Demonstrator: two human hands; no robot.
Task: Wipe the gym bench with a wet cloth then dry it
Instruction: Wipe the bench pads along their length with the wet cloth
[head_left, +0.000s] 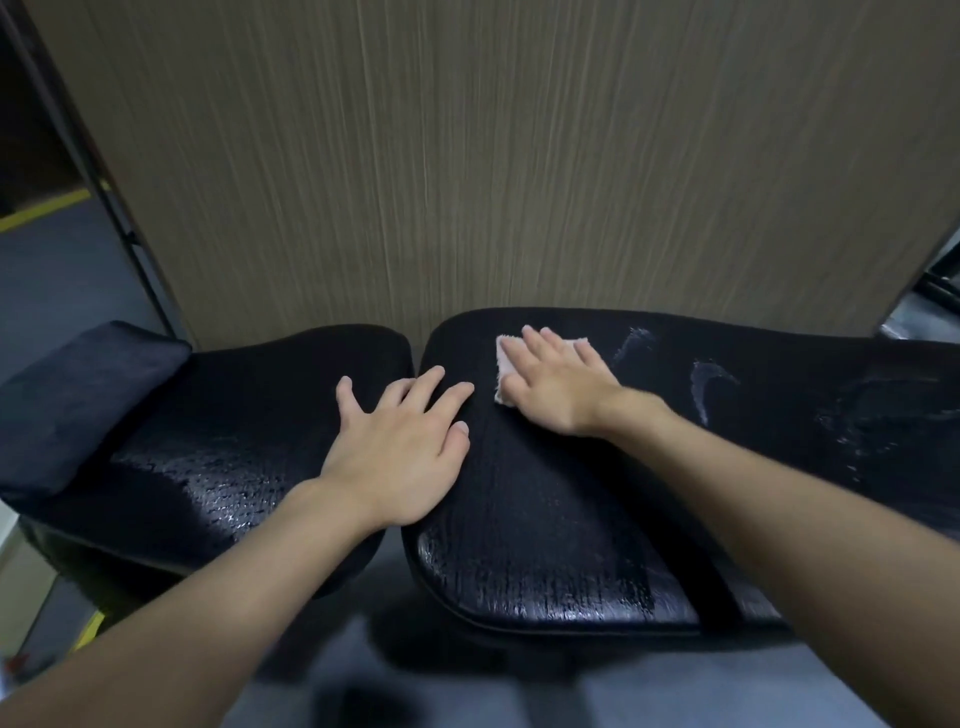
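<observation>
The black padded gym bench (545, 545) runs across the view in two pads, a seat pad on the left and a longer back pad on the right, with a narrow gap between them. My left hand (400, 447) lies flat with spread fingers across that gap. My right hand (556, 384) presses flat on a small pale pink cloth (503, 349) near the far edge of the right pad. Wet streaks glisten on the right pad and near both pads' front edges.
A brown wood-grain wall (493, 156) stands directly behind the bench. A dark padded roller (83, 395) sits at the bench's left end. Grey floor with yellow lines (41, 210) shows at the left, and a dark frame post (104, 197) runs down beside the wall.
</observation>
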